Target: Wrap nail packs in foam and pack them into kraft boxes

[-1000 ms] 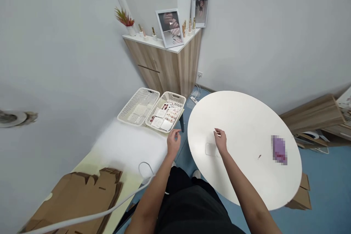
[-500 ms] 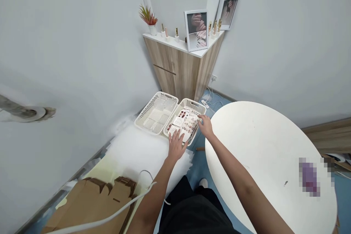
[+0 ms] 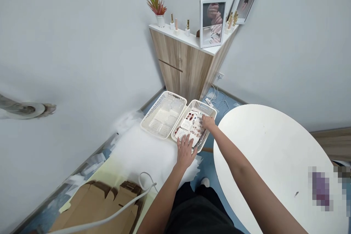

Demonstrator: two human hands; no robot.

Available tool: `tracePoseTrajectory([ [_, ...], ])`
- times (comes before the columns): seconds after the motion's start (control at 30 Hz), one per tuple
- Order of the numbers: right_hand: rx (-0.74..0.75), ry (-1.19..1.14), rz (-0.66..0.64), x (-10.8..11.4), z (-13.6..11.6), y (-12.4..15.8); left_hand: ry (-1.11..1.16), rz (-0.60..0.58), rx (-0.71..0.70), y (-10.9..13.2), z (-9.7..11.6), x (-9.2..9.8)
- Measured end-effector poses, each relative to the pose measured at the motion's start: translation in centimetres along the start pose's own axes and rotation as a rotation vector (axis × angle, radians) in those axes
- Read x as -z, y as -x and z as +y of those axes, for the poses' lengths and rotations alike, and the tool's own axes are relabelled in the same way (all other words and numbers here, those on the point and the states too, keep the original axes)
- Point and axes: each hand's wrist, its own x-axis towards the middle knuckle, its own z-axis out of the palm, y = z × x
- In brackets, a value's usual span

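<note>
A white plastic basket (image 3: 202, 104) holds a pile of white cards with rows of small coloured press-on nails (image 3: 196, 131). My left hand (image 3: 186, 151) rests at the basket's near edge, fingers spread over the lowest cards. Inside the right side of the basket, my right hand (image 3: 208, 121) reaches onto the cards with its fingers curled together; what they hold, if anything, is hidden. Close beside stands a second white basket (image 3: 143, 125) containing clear plastic boxes (image 3: 161, 121).
A round white table (image 3: 260, 146) is to the right. Behind the baskets stands a wooden corner cabinet (image 3: 189, 65) with framed pictures, small bottles and a potted plant. Flattened cardboard (image 3: 95, 208) and a white cable (image 3: 117, 212) lie at the lower left.
My right hand has moved from above the basket's right edge down onto the cards, its fingers more curled. My left hand stays at the near edge. The view has shifted slightly.
</note>
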Motion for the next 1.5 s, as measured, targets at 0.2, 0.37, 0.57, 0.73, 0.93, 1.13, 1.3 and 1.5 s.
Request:
tracePoseTrajectory([
  [0.2,-0.052,0.047,-0.124,2.1,-0.1,0.2,-0.633,-0.082,-0.205,0.1,-0.4,-0.1],
  [0.37,-0.026,-0.014,-0.064,3.6,0.6,1.3,-0.776,-0.074,-0.259,0.1,-0.9,-0.2],
  [0.57,0.037,-0.233,0.21,5.1,2.3,3.3,-0.747,-0.082,-0.241,-0.1,-1.6,-0.4],
  [0.73,0.121,-0.586,0.341,7.1,4.5,6.6,-0.619,-0.035,-0.275,-2.0,0.3,-1.3],
  [0.93,0.205,-0.769,0.273,8.4,7.9,13.2,-0.475,-0.137,-0.478,-4.3,5.4,-4.5],
  [1.13,0.158,-0.813,0.259,8.3,12.1,19.3,-0.42,-0.34,-0.513,-1.9,8.1,-9.3],
  [1.3,-0.032,-0.908,0.237,6.8,16.8,23.9,-0.415,-0.365,-0.454,2.3,8.2,-14.4],
  [1.5,-0.27,-1.067,0.202,2.4,21.6,28.9,-0.545,-0.323,-0.357,8.3,6.6,-21.0],
])
